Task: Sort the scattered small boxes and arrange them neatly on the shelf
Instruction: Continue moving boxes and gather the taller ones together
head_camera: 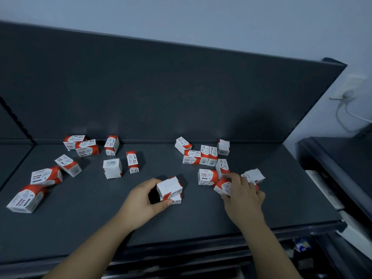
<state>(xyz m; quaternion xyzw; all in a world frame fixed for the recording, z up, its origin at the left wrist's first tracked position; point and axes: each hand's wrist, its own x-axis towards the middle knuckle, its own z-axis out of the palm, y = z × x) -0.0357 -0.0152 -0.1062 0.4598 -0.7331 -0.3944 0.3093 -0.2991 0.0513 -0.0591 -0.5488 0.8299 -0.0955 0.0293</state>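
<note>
Roughly twenty small boxes (112,168) counted, red and white, some marked PAPER CLIPS, all loose on the dark shelf (84,218). No order: flat, on end, tilted, mixed angles.

Split into two clusters. At 9 to 10 o'clock of the shelf: eight or so, spread from the back panel (181,87) to the front-left edge, mostly apart. At 1 to 2 o'clock: a tighter bunch, several touching side by side near the back.

Just below frame middle, at 6 o'clock: left hand (141,200) clamped on a white box (169,187), thumb on the near side, fingers curled round the far-left side. Looks like a second box directly under it, touching; can't tell if gripped too.

At 3 o'clock of that: right hand (241,196), palm down, fingers curled over a half-red box (221,187), grasping it. Tilted box (254,175) just past the fingertips, at 1 o'clock of the hand; contact unclear.

Off the shelf at 2 to 3 o'clock: wall socket (348,91) with white cable (342,117), dark unit (332,158) below.
</note>
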